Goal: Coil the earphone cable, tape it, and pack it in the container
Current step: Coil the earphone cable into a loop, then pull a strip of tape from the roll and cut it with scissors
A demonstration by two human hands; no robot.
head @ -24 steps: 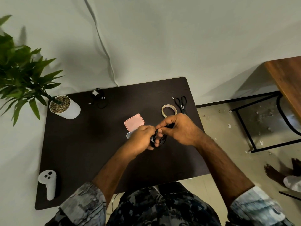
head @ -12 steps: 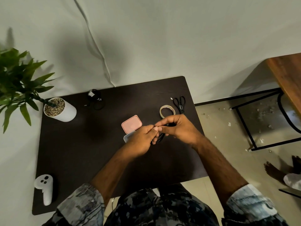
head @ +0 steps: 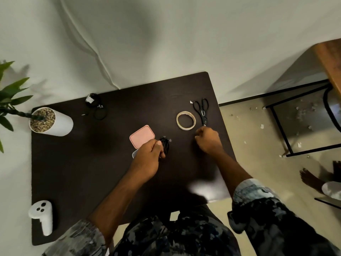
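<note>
My left hand [head: 149, 156] grips a coiled black earphone cable [head: 165, 145] near the middle of the dark table [head: 77, 163]. A pink lid [head: 142, 136] lies just left of the coil. The clear container [head: 134, 153] peeks out under my left hand. My right hand [head: 208, 140] is apart from the coil, fingers curled shut, close to the tip of the black scissors [head: 201, 110]. A roll of tape [head: 185, 120] lies between the coil and the scissors.
A second black cable bundle [head: 96, 107] sits at the table's back edge. A white pot with a plant [head: 50, 121] stands at the back left, a white controller [head: 43, 216] at the front left. A metal-framed wooden table [head: 330, 58] is at the right.
Both hands were together on the coil. My right hand has let go and moved right toward the scissors. The left hand keeps the coil.
</note>
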